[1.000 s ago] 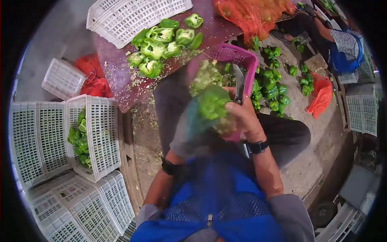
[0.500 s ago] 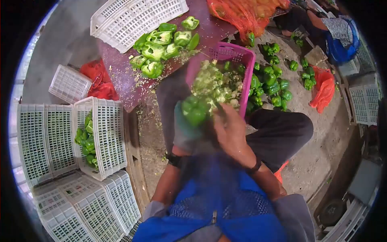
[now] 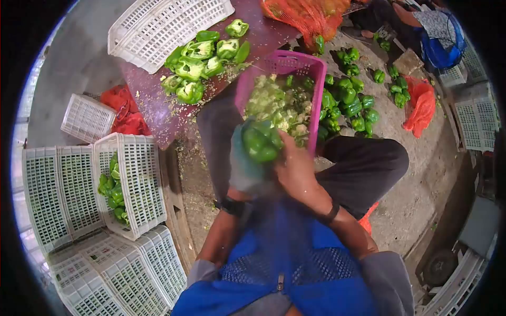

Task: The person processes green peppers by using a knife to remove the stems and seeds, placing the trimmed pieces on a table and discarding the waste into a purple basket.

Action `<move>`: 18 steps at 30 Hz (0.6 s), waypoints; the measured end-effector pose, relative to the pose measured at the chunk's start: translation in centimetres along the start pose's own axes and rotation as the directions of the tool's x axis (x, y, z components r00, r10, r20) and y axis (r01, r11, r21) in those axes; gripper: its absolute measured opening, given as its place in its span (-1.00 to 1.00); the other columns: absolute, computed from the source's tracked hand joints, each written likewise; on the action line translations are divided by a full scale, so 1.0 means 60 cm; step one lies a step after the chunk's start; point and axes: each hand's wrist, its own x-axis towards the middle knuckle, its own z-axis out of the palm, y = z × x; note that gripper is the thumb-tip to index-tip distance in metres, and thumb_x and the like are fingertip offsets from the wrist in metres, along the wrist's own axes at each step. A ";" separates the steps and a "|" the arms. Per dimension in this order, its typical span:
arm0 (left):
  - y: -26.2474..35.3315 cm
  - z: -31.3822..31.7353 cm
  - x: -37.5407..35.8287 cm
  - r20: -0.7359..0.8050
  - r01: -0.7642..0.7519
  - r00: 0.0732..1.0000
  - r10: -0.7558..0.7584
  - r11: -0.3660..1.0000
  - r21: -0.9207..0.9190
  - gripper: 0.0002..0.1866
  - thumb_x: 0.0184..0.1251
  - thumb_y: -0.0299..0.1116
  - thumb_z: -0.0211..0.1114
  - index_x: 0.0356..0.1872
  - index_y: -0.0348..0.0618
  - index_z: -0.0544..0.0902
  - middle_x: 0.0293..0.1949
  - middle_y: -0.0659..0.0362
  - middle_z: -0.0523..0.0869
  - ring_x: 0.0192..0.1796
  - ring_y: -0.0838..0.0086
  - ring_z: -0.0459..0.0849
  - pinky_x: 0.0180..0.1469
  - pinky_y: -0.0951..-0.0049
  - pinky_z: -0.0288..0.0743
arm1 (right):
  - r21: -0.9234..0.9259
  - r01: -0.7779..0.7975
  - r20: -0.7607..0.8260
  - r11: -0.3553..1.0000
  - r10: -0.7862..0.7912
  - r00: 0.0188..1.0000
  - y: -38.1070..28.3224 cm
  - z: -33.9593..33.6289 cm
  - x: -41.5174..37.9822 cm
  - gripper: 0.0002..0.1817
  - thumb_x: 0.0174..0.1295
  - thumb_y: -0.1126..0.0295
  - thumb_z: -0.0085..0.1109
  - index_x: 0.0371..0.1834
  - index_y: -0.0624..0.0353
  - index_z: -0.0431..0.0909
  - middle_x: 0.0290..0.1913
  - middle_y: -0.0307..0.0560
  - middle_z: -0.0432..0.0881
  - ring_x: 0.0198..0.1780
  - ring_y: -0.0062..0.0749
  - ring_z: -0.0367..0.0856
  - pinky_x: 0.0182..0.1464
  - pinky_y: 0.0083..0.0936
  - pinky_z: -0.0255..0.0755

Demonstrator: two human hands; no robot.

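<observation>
In my gloved left hand (image 3: 243, 160) is a whole green bell pepper (image 3: 262, 142), held just over the near end of a pink basket (image 3: 320, 95). My bare right hand (image 3: 298, 166) is against the pepper's right side, its fingers curled in. Whatever is between those fingers is hidden and blurred. Pale pepper cores and scraps (image 3: 279, 100) fill much of the basket. Cut-open green peppers (image 3: 192, 68) lie heaped on the reddish board (image 3: 158, 118) to the left.
Whole peppers (image 3: 350, 100) are spread on the floor right of the basket. A white crate (image 3: 168, 26) lies at the board's far side. Another crate (image 3: 139, 184) at left contains peppers. An orange net sack (image 3: 311, 16) stands at the top, near another person's blue clothing (image 3: 443, 47).
The bell pepper has shifted slightly right, and my right hand has come against its side. The view has moved a little, so the surroundings sit further left.
</observation>
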 end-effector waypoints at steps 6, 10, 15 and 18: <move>0.003 0.009 0.004 0.063 -0.171 0.985 0.159 0.900 0.401 -0.50 0.90 -0.24 -0.03 0.65 -0.22 0.37 0.46 0.01 0.66 0.47 0.29 0.66 0.60 0.17 0.49 | -0.120 -0.070 -0.047 0.990 0.065 0.997 0.012 0.030 0.018 -0.10 0.30 0.49 0.40 0.69 0.34 0.16 -0.27 0.44 0.77 -0.23 0.49 0.76 -0.17 0.27 0.59; -0.010 0.000 0.024 0.032 -0.138 0.990 0.136 0.915 0.378 -0.48 0.87 -0.29 0.04 0.68 -0.23 0.35 0.43 0.06 0.66 0.43 0.34 0.67 0.56 0.21 0.54 | -0.163 -0.118 0.000 0.980 0.119 0.993 0.021 0.037 0.034 -0.09 0.30 0.47 0.40 0.69 0.40 0.13 -0.31 0.43 0.76 -0.26 0.47 0.77 -0.22 0.27 0.58; -0.038 0.004 0.040 -0.226 0.017 0.974 0.008 0.994 0.109 -0.38 0.81 -0.11 0.19 0.65 -0.27 0.37 0.38 0.06 0.69 0.31 0.38 0.73 0.38 0.27 0.62 | -0.254 -0.104 0.019 0.962 0.113 0.993 0.021 0.041 0.067 -0.06 0.28 0.50 0.36 0.72 0.37 0.10 -0.34 0.39 0.76 -0.28 0.44 0.77 -0.24 0.25 0.57; -0.023 -0.013 0.042 -0.168 -0.118 0.962 0.216 0.882 0.456 -0.36 0.81 -0.04 0.23 0.63 -0.28 0.38 0.35 0.10 0.69 0.26 0.43 0.74 0.28 0.33 0.66 | -0.278 -0.019 0.080 0.960 0.043 0.996 0.019 0.050 0.094 -0.03 0.27 0.54 0.33 0.75 0.34 0.04 -0.32 0.37 0.77 -0.29 0.43 0.76 -0.22 0.24 0.57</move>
